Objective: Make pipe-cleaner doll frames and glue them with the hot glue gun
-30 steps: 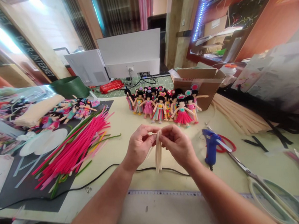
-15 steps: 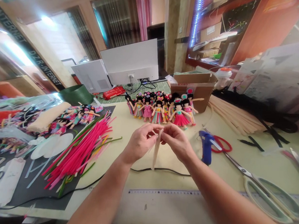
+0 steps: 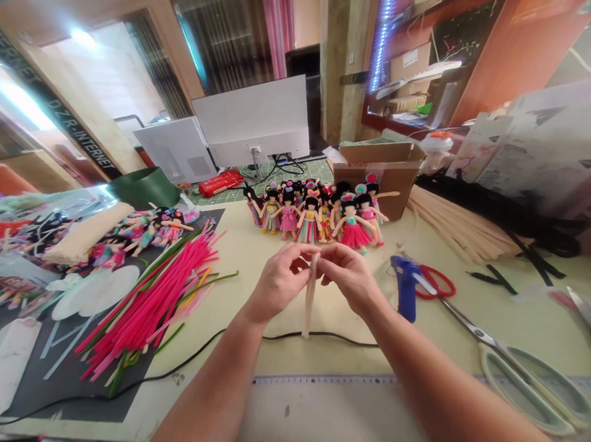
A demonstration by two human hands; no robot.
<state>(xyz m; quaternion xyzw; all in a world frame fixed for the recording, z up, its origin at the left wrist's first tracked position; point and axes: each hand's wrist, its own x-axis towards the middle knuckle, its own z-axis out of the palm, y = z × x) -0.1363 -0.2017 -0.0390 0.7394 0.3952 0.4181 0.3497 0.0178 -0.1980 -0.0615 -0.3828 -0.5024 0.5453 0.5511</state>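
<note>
Cream pipe cleaners [image 3: 309,305] hang down from between my two hands at the middle of the table. My left hand [image 3: 283,277] pinches their top from the left, fingers closed. From the right, my right hand [image 3: 345,274] holds the same upper end between thumb and fingers. The fingertips of both hands nearly meet, and they hide the top of the strips. Just beyond my hands stands a group of small dolls [image 3: 310,216] with black hair and colourful skirts.
Pink and green pipe cleaners [image 3: 163,306] lie at left. To the right are a blue glue gun [image 3: 405,288], red-handled scissors [image 3: 436,283] and large scissors [image 3: 507,361]. A black cable [image 3: 181,369] and a ruler [image 3: 326,381] cross the front. A cardboard box [image 3: 401,181] stands behind.
The hanging strips have swung from a slight slant to nearly vertical. Both hands keep their hold, and the whole view has shifted slightly.
</note>
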